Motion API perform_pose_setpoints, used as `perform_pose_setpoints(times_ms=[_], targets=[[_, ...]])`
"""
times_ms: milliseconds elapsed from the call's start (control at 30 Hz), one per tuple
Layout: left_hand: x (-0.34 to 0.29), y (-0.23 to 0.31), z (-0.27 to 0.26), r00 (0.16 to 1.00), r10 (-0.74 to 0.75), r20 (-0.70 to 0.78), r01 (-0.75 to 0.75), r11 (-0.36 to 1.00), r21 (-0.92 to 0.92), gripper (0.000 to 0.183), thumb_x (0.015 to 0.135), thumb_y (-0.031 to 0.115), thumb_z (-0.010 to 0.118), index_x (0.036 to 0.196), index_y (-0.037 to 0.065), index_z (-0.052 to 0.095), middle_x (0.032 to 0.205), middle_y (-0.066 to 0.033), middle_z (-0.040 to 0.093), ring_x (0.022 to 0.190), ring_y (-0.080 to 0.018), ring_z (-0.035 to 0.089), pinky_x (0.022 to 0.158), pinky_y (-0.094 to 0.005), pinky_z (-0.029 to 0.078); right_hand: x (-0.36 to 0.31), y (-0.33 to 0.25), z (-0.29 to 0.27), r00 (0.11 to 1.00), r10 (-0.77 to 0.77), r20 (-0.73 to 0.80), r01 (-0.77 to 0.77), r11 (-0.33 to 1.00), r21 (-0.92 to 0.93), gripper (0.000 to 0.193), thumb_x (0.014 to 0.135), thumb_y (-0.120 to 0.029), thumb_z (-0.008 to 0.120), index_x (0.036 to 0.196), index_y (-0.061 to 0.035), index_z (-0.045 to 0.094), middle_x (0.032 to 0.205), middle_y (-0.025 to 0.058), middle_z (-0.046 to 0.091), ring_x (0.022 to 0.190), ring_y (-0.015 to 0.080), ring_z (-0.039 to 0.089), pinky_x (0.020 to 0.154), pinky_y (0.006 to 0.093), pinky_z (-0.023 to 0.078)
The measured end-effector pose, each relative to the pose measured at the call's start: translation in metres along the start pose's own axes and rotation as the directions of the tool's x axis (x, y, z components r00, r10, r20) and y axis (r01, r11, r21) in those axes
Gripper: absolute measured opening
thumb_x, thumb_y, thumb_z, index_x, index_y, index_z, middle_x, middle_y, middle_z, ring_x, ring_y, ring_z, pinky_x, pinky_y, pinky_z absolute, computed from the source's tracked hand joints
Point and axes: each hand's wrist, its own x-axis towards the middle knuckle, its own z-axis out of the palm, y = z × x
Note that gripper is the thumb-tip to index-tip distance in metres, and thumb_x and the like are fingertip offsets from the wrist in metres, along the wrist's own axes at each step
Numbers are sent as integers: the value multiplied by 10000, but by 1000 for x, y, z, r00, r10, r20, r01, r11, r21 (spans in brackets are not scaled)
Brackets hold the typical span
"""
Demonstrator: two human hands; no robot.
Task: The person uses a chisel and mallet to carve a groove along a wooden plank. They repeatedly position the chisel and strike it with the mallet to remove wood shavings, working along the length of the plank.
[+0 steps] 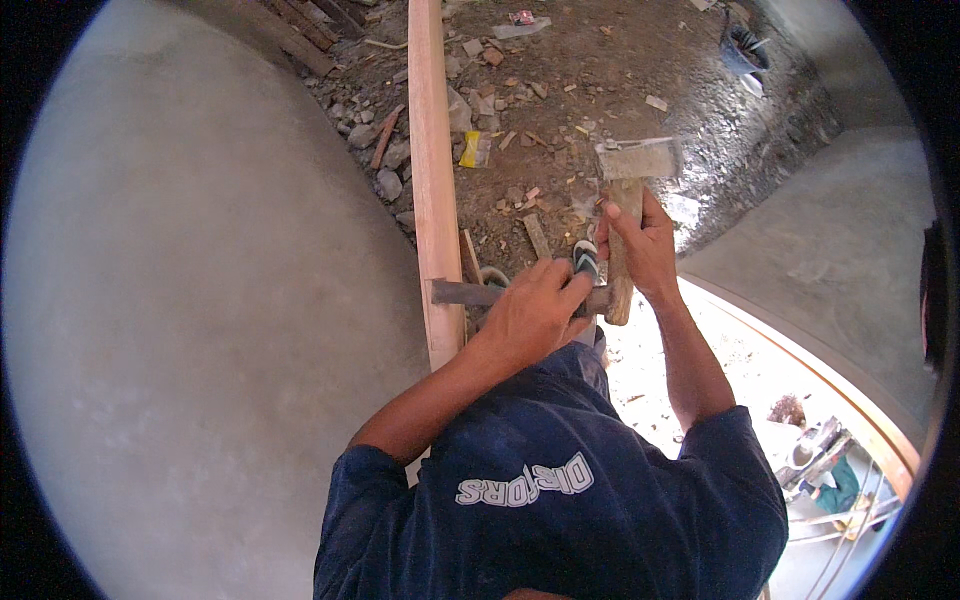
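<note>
Chisel [465,293], seen in the head view, lies crosswise in front of the person's dark blue shirt [560,450], its flat dark blade reaching left across the wooden post [432,150]; whether the tip touches the wood cannot be told. The left hand [535,308] is curled around the chisel's middle, its back uppermost. Just to the right, the right hand [647,242] is wrapped about the handle of a mallet [640,163], whose blocky pale head lies at the far end; the handle's near end overlaps the butt of the chisel, contact uncertain. A smooth grey wall [220,300] stands left of the post. Farther off, on rubble-strewn ground [600,90], are a yellow wrapper [472,150] and, at far right, a dark bucket [742,52]. A sandal [585,258] shows beyond the left hand.
</note>
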Motion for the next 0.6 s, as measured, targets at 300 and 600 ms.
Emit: perform_pose_setpoints(times_ms=[300, 600], targets=[[23, -16, 26, 962, -168, -215, 182, 982, 49, 493, 675, 307, 834, 1045, 70, 610, 936, -142, 585, 837, -345, 637, 728, -452, 535, -12, 49, -29, 973, 20, -231, -36, 997, -64, 372, 964, -270, 623, 1229, -14, 564, 941, 51, 648, 815, 120, 600, 743, 281, 493], [20, -19, 37, 957, -138, -255, 164, 983, 84, 462, 631, 289, 851, 969, 89, 607, 882, -103, 584, 818, -318, 630, 693, -437, 522, -43, 57, -24, 987, 123, -104, -94, 964, 249, 547, 807, -103, 739, 1272, -50, 457, 936, 74, 598, 604, 178, 612, 461, 308, 548]])
